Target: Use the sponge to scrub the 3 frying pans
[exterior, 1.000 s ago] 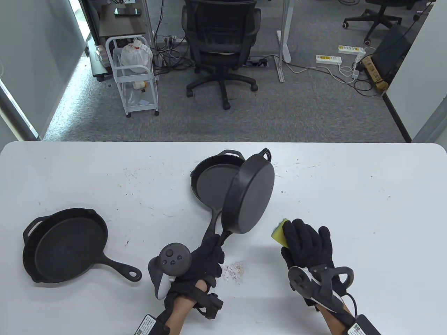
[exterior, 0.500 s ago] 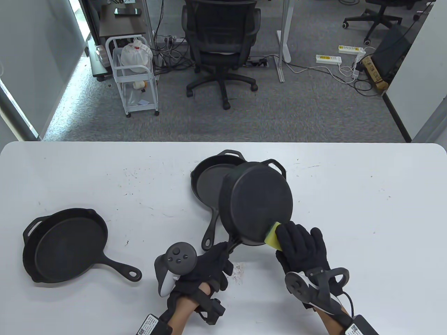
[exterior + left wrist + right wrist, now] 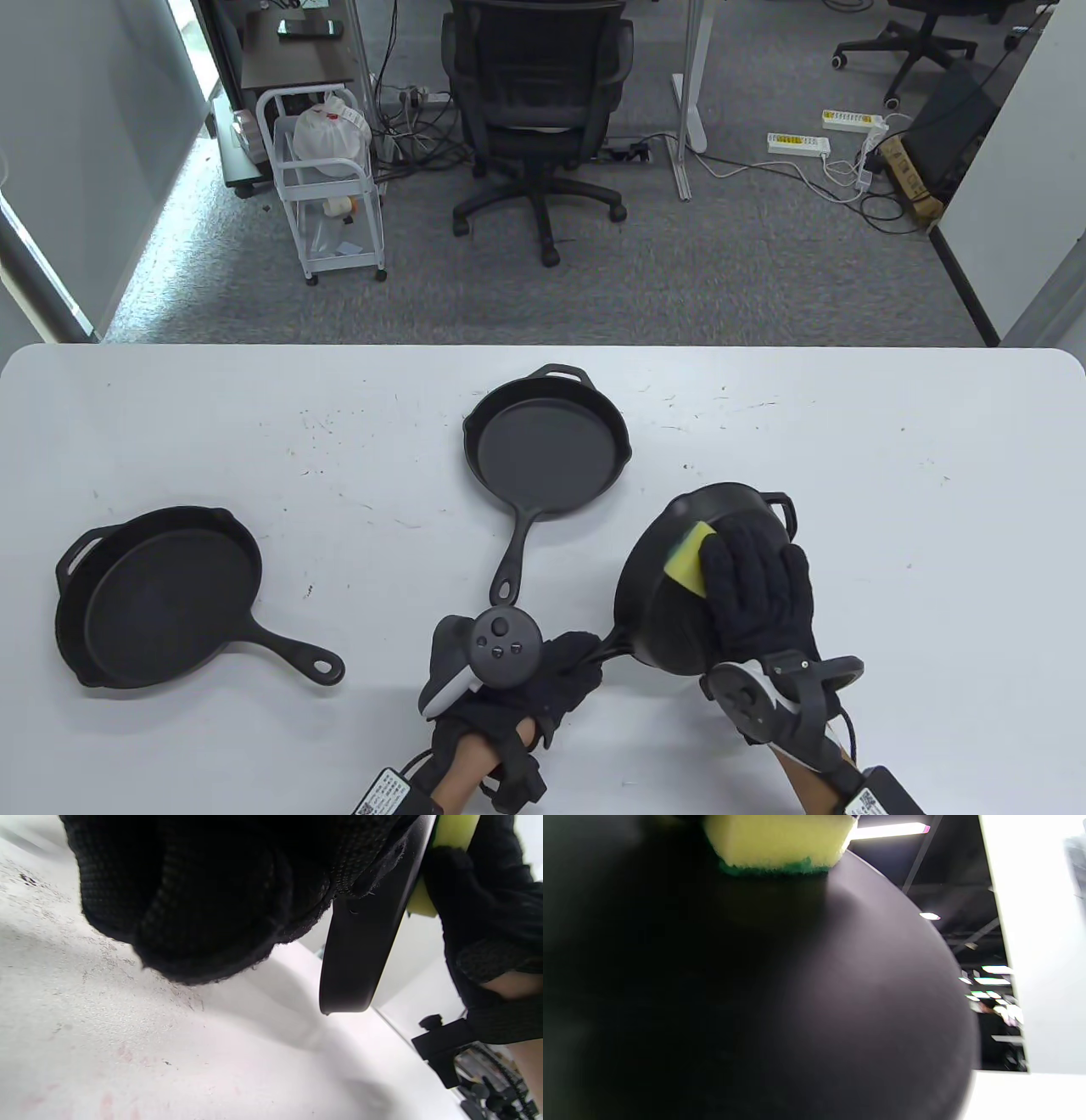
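From the table view, the left hand grips the handle of an upturned cast-iron frying pan at five o'clock, its underside being scrubbed by the right hand, fingers laid flat on the yellow sponge; the left wrist view shows fingers curled tight and the pan tilted clear of the white table; the right wrist view shows the sponge's green face against the pan base, so next come firm strokes across it.

The left hand sits near the tabletop's front edge, around its middle, fingers curled tight around a pan handle, tracker on its back facing up. The right hand lies just to its right, palm down, fingers fairly straight and together, pressing a sponge against the upturned pan bottom. Both forearms enter from the front edge.
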Demonstrator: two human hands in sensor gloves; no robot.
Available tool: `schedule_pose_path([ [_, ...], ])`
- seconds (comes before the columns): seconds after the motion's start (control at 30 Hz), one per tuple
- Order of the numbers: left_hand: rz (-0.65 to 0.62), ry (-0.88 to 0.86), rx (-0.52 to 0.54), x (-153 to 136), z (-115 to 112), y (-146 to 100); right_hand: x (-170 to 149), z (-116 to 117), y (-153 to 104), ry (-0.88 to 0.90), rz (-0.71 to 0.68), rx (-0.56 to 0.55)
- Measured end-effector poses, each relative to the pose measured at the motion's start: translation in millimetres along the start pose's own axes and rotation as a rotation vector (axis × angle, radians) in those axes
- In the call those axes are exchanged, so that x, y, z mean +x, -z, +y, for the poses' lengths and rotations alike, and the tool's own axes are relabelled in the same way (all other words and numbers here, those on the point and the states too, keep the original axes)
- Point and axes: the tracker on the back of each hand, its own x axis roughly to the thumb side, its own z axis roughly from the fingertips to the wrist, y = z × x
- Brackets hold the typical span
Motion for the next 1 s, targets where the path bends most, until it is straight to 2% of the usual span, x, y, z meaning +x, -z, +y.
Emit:
schedule_pose_path([
  [0.13, 0.016, -0.096, 0.075, -6, 10, -5, -15, 15, 1, 0.011, 0.073, 0.111],
  [0.23, 0.045, -0.195, 0.167, -13, 17, -10, -7, 24, -2, -0.011, 0.008, 0.169],
  [0.3, 0.064, -0.243, 0.197, -17, 19, -11, 6, 26, -7, -0.028, -0.075, 0.159],
  [0.4, 0.086, -0.283, 0.186, -18, 19, -13, 31, 23, -16, -0.065, -0.203, 0.118],
  [0.47, 0.08, -0.212, 0.145, -15, 16, -11, 44, 15, -20, -0.081, -0.277, 0.072],
  [0.53, 0.065, -0.153, 0.075, -10, 10, -7, 47, 9, -20, -0.094, -0.29, 0.049],
  [0.63, 0.034, -0.025, -0.007, -2, 2, -2, 34, 1, -13, -0.054, -0.216, 0.023],
  [0.7, 0.009, 0.02, -0.035, 0, 0, -1, 15, -2, -6, 0.007, -0.113, 0.026],
  [0.77, -0.004, 0.0, -0.034, 0, 0, -1, 1, -2, -3, 0.033, -0.043, 0.036],
  [0.87, -0.022, -0.071, 0.019, -2, 6, -3, -18, 4, 0, 0.036, 0.049, 0.068],
  [1.0, 0.015, -0.172, 0.152, -9, 14, -8, -13, 19, -2, -0.01, 0.013, 0.174],
])
